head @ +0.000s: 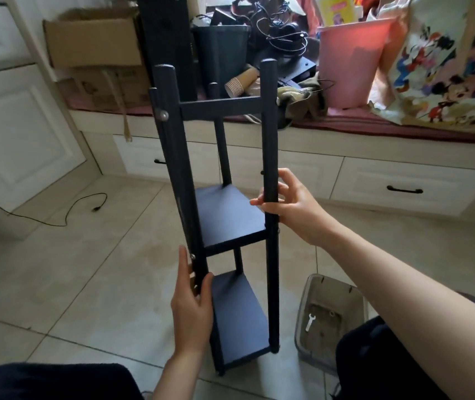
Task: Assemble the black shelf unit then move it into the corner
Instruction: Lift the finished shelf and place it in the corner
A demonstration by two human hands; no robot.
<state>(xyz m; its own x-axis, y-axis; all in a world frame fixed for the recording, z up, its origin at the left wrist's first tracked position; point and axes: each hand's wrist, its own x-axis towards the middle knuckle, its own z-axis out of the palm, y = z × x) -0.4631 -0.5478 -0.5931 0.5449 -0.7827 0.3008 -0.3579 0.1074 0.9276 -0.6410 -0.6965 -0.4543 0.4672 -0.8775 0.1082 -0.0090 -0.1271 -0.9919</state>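
**Shelf frame standing, top tier open**

We are holding the black shelf unit (pixel 232 217) upright on the tiled floor (pixel 86 255), in front of the window seat (pixel 374 125). Our left hand (pixel 192 310) is gripping the near left post low down, thumb on one side and fingers (pixel 185 272) on the other, right by a pair of silver bolt heads. Our right hand (pixel 291 204) is wrapping its fingers around the near right post at about mid height, just above the middle board.

Judging progress: four posts are standing, and two boards, the middle shelf (pixel 227 216) and the lower shelf (pixel 240 316), are sitting in place between them. Near the top we are seeing only a crossbar (pixel 221 106) and a silver bolt (pixel 162 114); no board is filling that level, so we are guessing a top shelf is left to fit, though we cannot tell whether the design has one. Whether every bolt is tightened is not visible either.

A clear plastic box (pixel 327 319) is lying on the floor beside our right knee with a small white wrench (pixel 309 322) in it, which suggests fastening is not finished. The move into the corner is not yet begun.
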